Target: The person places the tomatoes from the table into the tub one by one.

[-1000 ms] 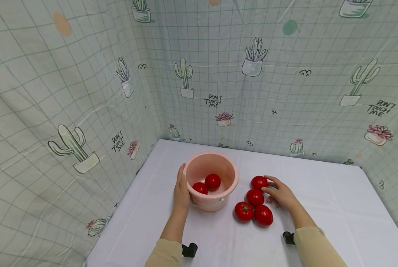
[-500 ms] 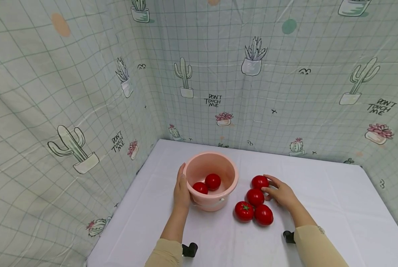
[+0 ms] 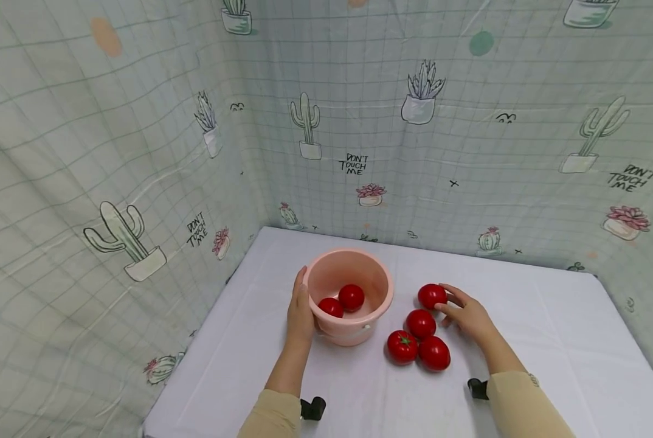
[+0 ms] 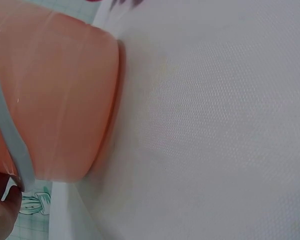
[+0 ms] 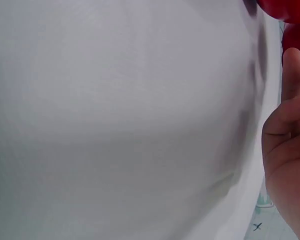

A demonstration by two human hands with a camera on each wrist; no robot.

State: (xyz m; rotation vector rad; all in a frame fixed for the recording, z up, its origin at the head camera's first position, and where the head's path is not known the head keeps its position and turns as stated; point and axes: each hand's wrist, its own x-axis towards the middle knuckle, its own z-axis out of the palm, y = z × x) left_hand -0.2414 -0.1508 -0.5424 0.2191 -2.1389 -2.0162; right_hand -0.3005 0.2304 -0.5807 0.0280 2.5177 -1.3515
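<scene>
My left hand [image 3: 300,313] holds the left side of a pink bucket [image 3: 350,333], its fingertips by the rim. In the left wrist view, finger and thumb lie at the grey handle [image 4: 12,135] against the bucket wall. Two red tomatoes [image 3: 351,297] lie inside the bucket. To the right, my right hand [image 3: 471,317] grips another tomato [image 3: 431,296] from its right side with fingers and thumb. Just in front of it sit three more tomatoes [image 3: 421,323] in a cluster, one showing a green calyx. The right wrist view catches red tomato surfaces [image 5: 285,9] beside an extended finger.
A white cloth [image 3: 529,322] covers the table. Grid-patterned curtains [image 3: 359,109] with cactus drawings hang behind and at both sides. Black camera mounts [image 3: 314,408] stick out by both cuffs.
The tomato in my right hand has shifted slightly up and right, leaving a gap to the cluster. My left hand and the bucket stay put; the head view has shifted a little.
</scene>
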